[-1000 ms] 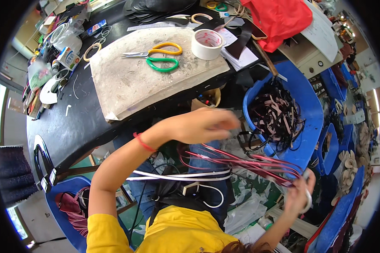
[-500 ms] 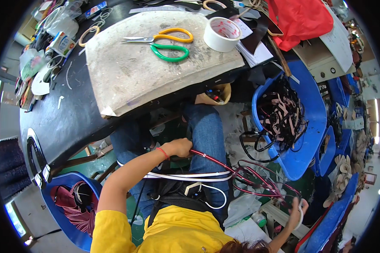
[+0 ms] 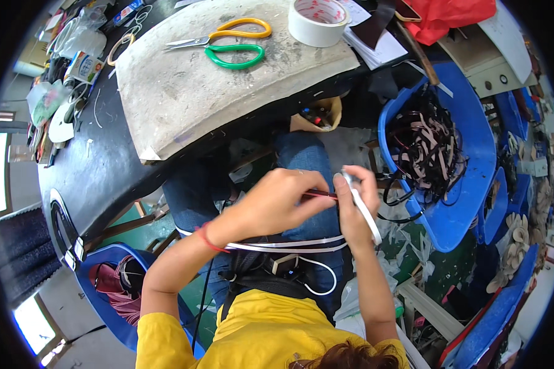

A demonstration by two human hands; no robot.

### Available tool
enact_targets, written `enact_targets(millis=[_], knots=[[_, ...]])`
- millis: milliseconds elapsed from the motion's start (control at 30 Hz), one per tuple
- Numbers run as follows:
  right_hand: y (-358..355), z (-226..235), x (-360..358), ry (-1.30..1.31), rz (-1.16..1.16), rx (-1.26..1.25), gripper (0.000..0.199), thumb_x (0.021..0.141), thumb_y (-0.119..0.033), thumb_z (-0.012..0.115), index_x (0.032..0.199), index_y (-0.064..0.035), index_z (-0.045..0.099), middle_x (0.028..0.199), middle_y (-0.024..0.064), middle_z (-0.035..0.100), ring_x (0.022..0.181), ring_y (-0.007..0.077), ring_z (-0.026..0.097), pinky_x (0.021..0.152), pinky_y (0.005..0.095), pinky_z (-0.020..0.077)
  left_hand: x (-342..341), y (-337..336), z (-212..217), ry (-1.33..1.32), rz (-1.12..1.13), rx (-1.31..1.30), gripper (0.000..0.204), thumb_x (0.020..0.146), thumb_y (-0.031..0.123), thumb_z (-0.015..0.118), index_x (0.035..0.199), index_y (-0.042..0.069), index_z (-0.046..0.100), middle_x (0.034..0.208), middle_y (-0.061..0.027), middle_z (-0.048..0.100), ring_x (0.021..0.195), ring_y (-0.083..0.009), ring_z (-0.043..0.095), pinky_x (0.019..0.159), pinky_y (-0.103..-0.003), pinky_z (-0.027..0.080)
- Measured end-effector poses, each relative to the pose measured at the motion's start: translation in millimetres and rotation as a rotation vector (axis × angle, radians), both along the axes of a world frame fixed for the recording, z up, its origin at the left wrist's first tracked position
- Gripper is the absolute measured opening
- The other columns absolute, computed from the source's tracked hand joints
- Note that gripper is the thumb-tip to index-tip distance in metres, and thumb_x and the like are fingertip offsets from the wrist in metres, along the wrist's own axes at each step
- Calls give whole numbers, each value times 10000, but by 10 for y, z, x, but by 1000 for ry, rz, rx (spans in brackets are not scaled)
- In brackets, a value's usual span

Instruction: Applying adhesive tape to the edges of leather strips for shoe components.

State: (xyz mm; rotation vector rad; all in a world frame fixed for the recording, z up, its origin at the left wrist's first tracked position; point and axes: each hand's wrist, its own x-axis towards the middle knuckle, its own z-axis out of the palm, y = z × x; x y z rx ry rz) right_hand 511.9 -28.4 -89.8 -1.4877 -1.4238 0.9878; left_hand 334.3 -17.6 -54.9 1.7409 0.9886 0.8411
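Both hands meet over the lap, near the body, joining thin strips. The left hand pinches a red strip between closed fingertips; the right hand is closed around a white strip that runs along its fingers. Judging by this, the strips are being matched, though their ends are hard to see. Next calls for aligning them. Scissors lie on the far surface.

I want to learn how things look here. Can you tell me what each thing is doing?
Left hand: pinching a thin red strap.
Right hand: gripping a white strap.
Orange-handled scissors: closed, lying flat on the grey board.
White tape roll: lying flat.
Blue plastic bin: full of tangled straps.
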Motion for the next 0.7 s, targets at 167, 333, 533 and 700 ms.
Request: enact_targets(millis=[167,333,533,700], knots=[[112,-180,500,-316,12,-8,311,800,-166,713,1037,-47,549,563,36,545,478,97,502,466,252,407,-907,-289,112,315,54,-323,132,877,109,559,915,6,632,678,-132,604,612,-235,629,554,-313,475],[101,-588,626,-602,221,191,426,746,-171,725,1101,-10,554,816,166,608,732,352,580,668,407,470,-585,-562,-199,175,75,-367,143,902,102,516,892,-12,601,778,-147,624,672,-259,635,618,-321,486],[41,-228,406,63,23,-135,383,797,-128,708,1125,-17,545,808,25,588,655,58,522,595,205,437,24,-466,-762,-39,227,-668,222,948,127,491,1026,-53,596,805,-101,657,700,-138,652,664,-254,535],[12,-360,309,-139,439,-49,232,879,-39,537,1100,-14,605,800,66,571,687,141,547,640,232,433,68,-399,-845,-115,176,-766,242,922,47,455,1084,-68,593,841,-127,669,730,-156,665,707,-274,543]])
